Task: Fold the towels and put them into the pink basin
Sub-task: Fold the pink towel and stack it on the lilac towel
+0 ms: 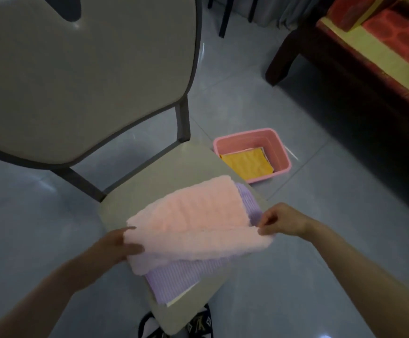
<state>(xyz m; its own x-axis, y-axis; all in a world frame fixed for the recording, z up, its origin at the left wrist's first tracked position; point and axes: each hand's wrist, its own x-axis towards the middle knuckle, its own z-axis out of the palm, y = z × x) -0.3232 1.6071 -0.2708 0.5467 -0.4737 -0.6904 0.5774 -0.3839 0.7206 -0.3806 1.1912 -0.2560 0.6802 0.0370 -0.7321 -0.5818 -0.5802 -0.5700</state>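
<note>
A fluffy pink towel [191,220] lies on the beige chair seat [164,167], its near edge lifted. My left hand [119,245] grips the towel's left end, thumb on top. My right hand [281,219] pinches the right end of that edge. Under the pink towel lies a lilac ribbed towel [174,276], with a white edge showing beneath it. The pink basin [277,145] stands on the floor to the right of the chair. It holds a folded yellow towel [246,163] on top of another folded cloth.
The chair's padded back [76,76] rises at the left. A dark wooden sofa [344,52] with red and yellow cushions stands at the right. Dark furniture legs [225,15] show at the top. Grey floor tiles [332,276] surround the chair. A patterned slipper [199,324] shows under the seat.
</note>
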